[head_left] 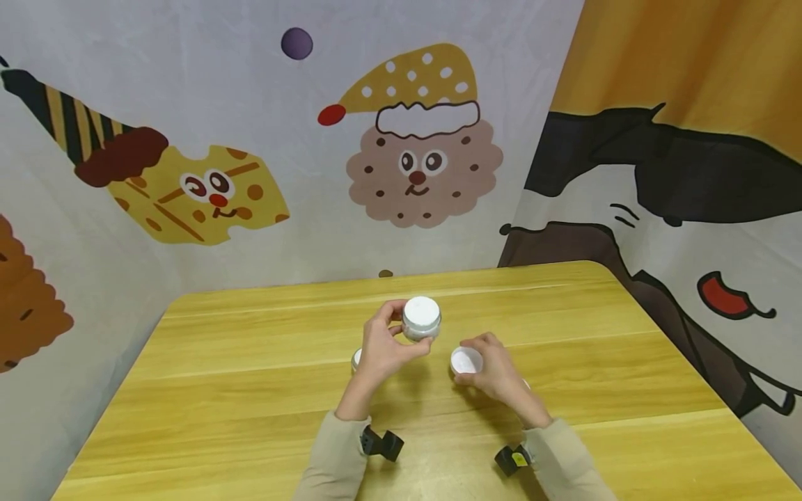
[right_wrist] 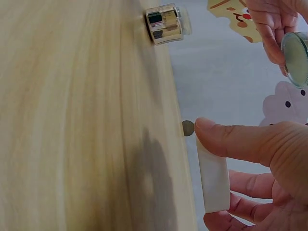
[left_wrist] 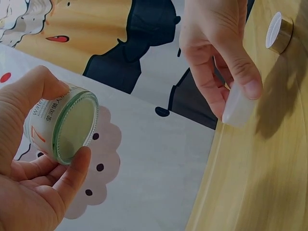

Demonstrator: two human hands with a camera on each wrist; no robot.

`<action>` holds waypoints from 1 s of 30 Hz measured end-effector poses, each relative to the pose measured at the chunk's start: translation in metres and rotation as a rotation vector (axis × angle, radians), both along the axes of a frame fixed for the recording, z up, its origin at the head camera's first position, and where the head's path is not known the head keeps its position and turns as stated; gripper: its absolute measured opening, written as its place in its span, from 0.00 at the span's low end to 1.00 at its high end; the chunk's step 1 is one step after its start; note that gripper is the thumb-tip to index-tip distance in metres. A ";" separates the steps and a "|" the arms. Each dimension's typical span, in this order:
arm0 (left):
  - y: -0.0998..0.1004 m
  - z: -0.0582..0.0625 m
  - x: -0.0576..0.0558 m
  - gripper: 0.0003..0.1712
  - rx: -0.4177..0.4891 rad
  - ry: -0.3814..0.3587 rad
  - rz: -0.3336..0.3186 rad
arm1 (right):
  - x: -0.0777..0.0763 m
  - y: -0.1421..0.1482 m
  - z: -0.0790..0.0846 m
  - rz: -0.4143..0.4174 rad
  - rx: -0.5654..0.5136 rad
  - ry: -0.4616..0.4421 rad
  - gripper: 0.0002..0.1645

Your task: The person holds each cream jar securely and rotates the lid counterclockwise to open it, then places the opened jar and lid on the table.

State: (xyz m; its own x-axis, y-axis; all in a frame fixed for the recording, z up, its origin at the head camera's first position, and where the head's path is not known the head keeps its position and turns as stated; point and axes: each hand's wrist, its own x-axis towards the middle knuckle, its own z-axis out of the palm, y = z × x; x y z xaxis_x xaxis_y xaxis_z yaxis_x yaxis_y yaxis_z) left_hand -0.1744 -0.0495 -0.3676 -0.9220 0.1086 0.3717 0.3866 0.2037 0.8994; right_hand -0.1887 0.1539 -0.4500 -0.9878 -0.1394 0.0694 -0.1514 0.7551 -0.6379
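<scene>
My left hand [head_left: 383, 351] grips a small round glass jar [head_left: 422, 320] by its sides, raised above the table. A white disc covers the jar's mouth; printed text and an orange mark show on its side [left_wrist: 45, 120] in the left wrist view. To the right, my right hand [head_left: 498, 372] pinches a white screw lid [head_left: 466, 360] between thumb and fingers, its hollow side turned up. The lid [right_wrist: 214, 180] is apart from the jar and held off the table.
A second small jar [right_wrist: 166, 24] with a shiny patterned side stands on the wooden table [head_left: 250, 390], partly behind my left wrist. A gold-sided lid [left_wrist: 280, 32] with a white inside lies beyond my right hand. Behind the table hangs a cartoon-printed cloth [head_left: 313, 174].
</scene>
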 end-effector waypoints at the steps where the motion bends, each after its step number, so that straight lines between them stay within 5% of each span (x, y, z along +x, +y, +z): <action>1: 0.000 0.000 0.000 0.28 -0.001 0.001 0.001 | 0.000 -0.001 0.000 -0.001 0.005 -0.003 0.35; 7: 0.000 -0.003 -0.002 0.28 0.006 -0.008 0.001 | 0.000 -0.002 -0.003 0.004 0.025 -0.006 0.36; 15: -0.001 -0.036 -0.021 0.32 0.033 -0.023 0.012 | 0.001 -0.004 -0.007 0.036 0.047 -0.011 0.35; 30: -0.001 -0.043 -0.024 0.32 0.060 -0.025 0.005 | 0.000 -0.005 -0.015 0.067 0.082 -0.008 0.33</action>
